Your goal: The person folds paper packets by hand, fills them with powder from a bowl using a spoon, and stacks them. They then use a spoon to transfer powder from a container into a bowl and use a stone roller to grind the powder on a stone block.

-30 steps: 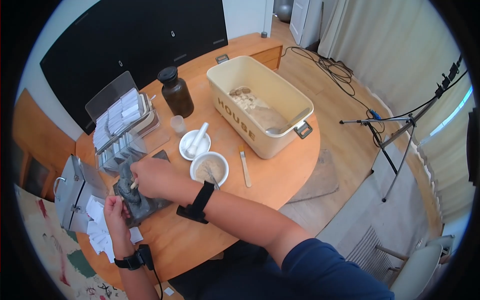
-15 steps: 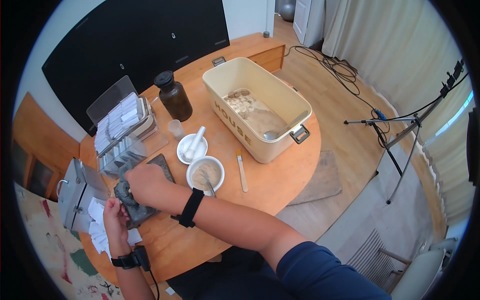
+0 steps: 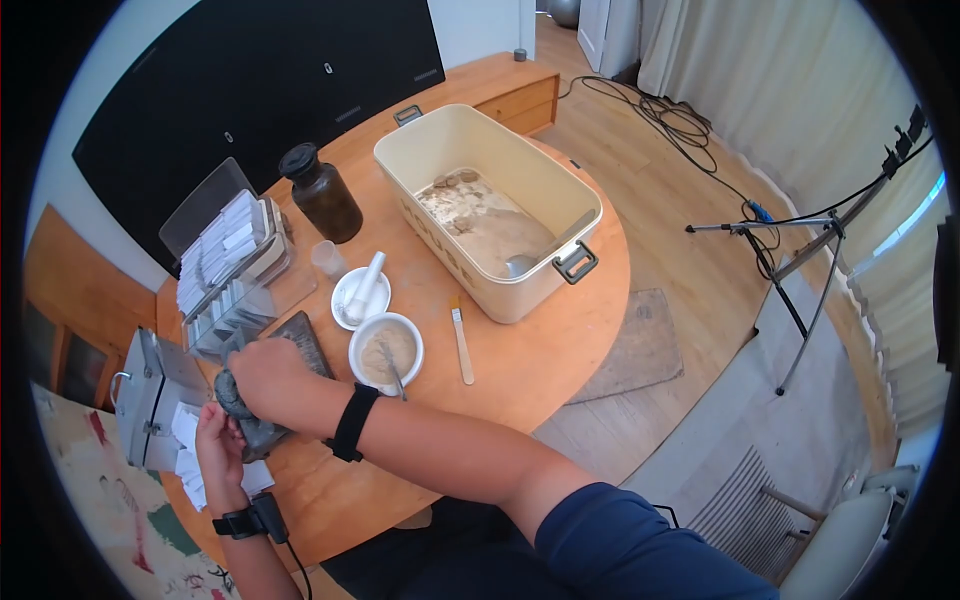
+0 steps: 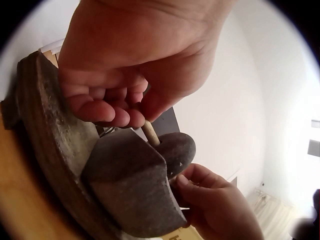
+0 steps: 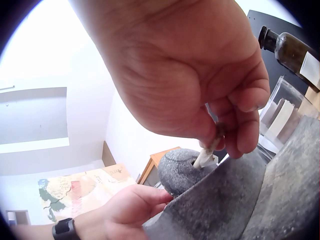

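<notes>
A boat-shaped grey stone trough (image 4: 130, 180) stands at the table's near left, with a round stone grinding wheel (image 4: 176, 152) set in it. A wooden axle (image 4: 151, 133) pokes out of the wheel's two sides. My left hand (image 3: 218, 440) pinches one end of this axle between thumb and fingers. On the opposite side, my right hand (image 3: 270, 378) pinches the other end, where a whitish bit of axle (image 5: 204, 157) shows at the wheel. From the head view, the right hand hides part of the wheel and trough.
A white bowl of beige powder (image 3: 415, 350) with a spoon stands right of the trough, beside a mortar (image 3: 340, 310) with pestle. Behind are a brown bottle (image 3: 328, 205) and a large cream bin (image 3: 490, 300). A brush (image 3: 462, 345), metal box (image 3: 150, 400) and paper slips (image 3: 257, 478) lie around.
The head view has shifted, so the table things sit further left. Both hands keep their grip on the axle; the right hand has moved slightly toward me along the trough.
</notes>
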A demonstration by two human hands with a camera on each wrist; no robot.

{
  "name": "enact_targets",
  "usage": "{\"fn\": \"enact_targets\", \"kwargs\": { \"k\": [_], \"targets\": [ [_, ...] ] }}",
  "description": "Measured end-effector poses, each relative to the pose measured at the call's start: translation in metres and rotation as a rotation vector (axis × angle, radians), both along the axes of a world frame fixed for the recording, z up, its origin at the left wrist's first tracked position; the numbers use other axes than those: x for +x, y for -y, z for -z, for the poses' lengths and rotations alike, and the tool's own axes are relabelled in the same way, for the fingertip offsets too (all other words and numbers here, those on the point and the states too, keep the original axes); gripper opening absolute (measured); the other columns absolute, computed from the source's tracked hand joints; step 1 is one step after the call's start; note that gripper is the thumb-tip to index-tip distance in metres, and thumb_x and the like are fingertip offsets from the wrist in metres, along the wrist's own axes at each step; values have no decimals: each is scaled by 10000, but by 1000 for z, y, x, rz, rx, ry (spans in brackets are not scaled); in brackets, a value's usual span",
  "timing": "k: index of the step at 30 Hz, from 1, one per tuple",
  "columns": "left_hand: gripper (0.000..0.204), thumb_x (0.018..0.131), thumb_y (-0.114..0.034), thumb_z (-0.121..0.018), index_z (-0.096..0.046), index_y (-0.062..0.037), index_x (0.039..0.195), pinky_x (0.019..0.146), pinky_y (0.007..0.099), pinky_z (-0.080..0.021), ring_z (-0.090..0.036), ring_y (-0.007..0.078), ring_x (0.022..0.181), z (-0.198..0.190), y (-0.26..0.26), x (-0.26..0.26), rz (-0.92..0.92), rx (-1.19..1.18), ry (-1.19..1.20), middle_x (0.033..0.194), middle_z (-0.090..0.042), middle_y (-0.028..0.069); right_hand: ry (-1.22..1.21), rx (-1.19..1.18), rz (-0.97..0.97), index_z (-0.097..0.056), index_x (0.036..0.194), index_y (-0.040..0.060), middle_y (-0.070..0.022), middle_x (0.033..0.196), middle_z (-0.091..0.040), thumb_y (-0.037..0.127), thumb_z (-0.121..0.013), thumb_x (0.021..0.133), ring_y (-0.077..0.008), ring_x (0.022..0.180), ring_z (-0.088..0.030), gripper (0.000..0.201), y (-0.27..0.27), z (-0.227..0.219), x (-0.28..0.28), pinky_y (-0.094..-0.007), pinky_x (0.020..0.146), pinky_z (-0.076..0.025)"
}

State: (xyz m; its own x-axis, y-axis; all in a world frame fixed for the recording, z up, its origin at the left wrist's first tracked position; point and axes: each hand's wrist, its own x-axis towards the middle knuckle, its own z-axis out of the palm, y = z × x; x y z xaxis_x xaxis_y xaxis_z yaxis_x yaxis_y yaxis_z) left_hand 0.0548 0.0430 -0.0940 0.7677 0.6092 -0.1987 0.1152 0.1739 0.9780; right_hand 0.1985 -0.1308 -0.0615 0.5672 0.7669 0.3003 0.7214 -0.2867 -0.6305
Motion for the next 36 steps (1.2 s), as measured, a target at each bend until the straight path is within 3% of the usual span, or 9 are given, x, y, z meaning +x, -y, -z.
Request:
{"fn": "enact_targets", "kwargs": {
  "k": [11, 19, 22, 24, 29, 31, 32, 34, 36],
  "targets": [
    [76, 963, -225, -524, -529, -150, 977, 487, 208, -384, -494, 81, 562, -7, -2, 2, -17, -102, -43, 678, -522, -43, 0, -41, -9, -692, 971, 89, -116, 900, -718, 151, -587, 852, -269, 889, -706, 170, -1, -3, -3, -354, 723, -554],
    [241, 1008, -306, -501, -571, -132, 857, 473, 197, -354, -488, 56, 544, -9, -1, 1, 97, 287, -194, 655, -532, -47, 5, 68, 19, -653, 947, 55, -158, 861, -698, 171, -667, 777, -337, 871, -689, 206, 6, -2, -4, -425, 747, -550],
    [272, 1008, -322, -522, -565, -149, 802, 459, 197, -322, -448, 35, 535, -6, -1, 0, 157, 393, -209, 629, -498, -72, 22, -78, -48, -637, 910, 49, -172, 854, -690, 121, -652, 745, -341, 875, -682, 181, 13, -9, 1, -446, 743, -544],
    [273, 1002, -306, -544, -567, -144, 783, 452, 215, -316, -424, 40, 536, -1, 3, 1, 132, 323, -171, 650, -486, -79, 19, -45, -34, -631, 904, 55, -204, 866, -676, 112, -625, 763, -379, 879, -665, 153, 13, -3, 3, -487, 738, -530],
    [329, 1024, -301, -478, -563, -67, 809, 550, 249, -388, -476, 79, 596, -6, 23, -2, 76, 673, -191, 653, -519, -21, 54, -17, -36, -626, 897, 59, -165, 845, -669, 146, -608, 873, -385, 843, -643, 93, 14, 4, 5, -472, 711, -505],
    [272, 999, -271, -509, -579, -34, 883, 578, 352, -432, -555, 222, 606, -8, 28, -2, 65, 825, -174, 663, -559, 107, -14, 13, -42, -617, 890, 85, -139, 871, -671, 164, -593, 882, -365, 856, -644, 83, 18, 4, 8, -474, 698, -501],
    [272, 999, -271, -509, -579, -34, 883, 578, 352, -432, -555, 222, 606, -10, 31, -3, 54, 813, -170, 663, -559, 107, -6, 1, -52, -617, 890, 85, -139, 871, -671, 164, -593, 882, -365, 856, -644, 83, 20, 0, 7, -474, 698, -501],
    [238, 988, -250, -511, -579, -40, 901, 609, 410, -436, -574, 350, 665, -8, 31, -3, 50, 820, -114, 701, -566, 167, -6, -9, -39, -617, 879, 78, -144, 854, -671, 168, -601, 881, -370, 840, -641, 91, 19, -1, 7, -477, 684, -495],
    [241, 989, -254, -506, -576, -42, 900, 616, 424, -437, -576, 376, 697, -9, 28, 2, 47, 842, -113, 716, -576, 176, 24, -54, -17, -620, 872, 74, -149, 844, -672, 163, -600, 880, -371, 830, -641, 91, 15, -2, 8, -478, 675, -493]
  ]
}}
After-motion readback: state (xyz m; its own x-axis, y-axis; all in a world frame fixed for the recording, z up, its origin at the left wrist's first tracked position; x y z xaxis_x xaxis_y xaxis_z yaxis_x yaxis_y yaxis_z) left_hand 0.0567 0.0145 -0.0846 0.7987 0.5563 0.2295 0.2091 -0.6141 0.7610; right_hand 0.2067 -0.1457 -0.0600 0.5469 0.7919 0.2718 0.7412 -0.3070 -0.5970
